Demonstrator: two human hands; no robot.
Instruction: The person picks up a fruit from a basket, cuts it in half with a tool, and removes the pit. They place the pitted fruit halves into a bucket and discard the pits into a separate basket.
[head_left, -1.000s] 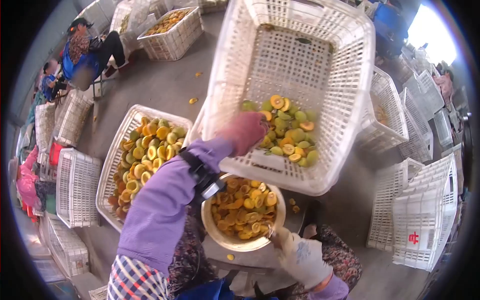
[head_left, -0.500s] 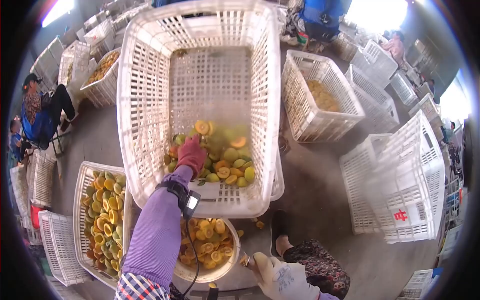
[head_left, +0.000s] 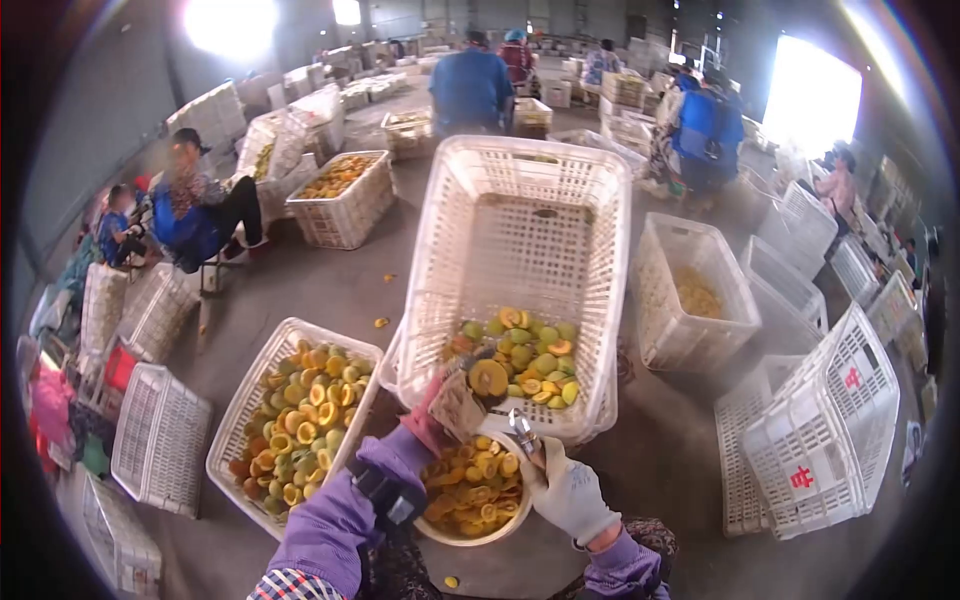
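My left hand (head_left: 440, 412), in a reddish glove with a pale patch, is closed on a halved fruit (head_left: 488, 378) that looks like a peach or apricot. The cut face is yellow-orange. In my right hand (head_left: 572, 497), which wears a white glove, is a small metal tool (head_left: 521, 431) with a rounded end, close to the fruit half. Below both hands stands a white tub (head_left: 522, 512) of yellow fruit pieces. In front, a tilted white crate (head_left: 612, 230) holds green and orange fruit halves (head_left: 540, 358) at its near end.
At left, a white crate (head_left: 225, 425) is full of hollowed fruit halves. Another crate (head_left: 690, 350) with yellowish pieces stands at right, near stacked crates (head_left: 800, 440). Several people sit among crates further off, one in blue (head_left: 470, 90).
My left hand has come out of the tilted crate, back towards me, with a fruit half. My right hand has risen with the metal tool to meet it. The head view has tilted up.
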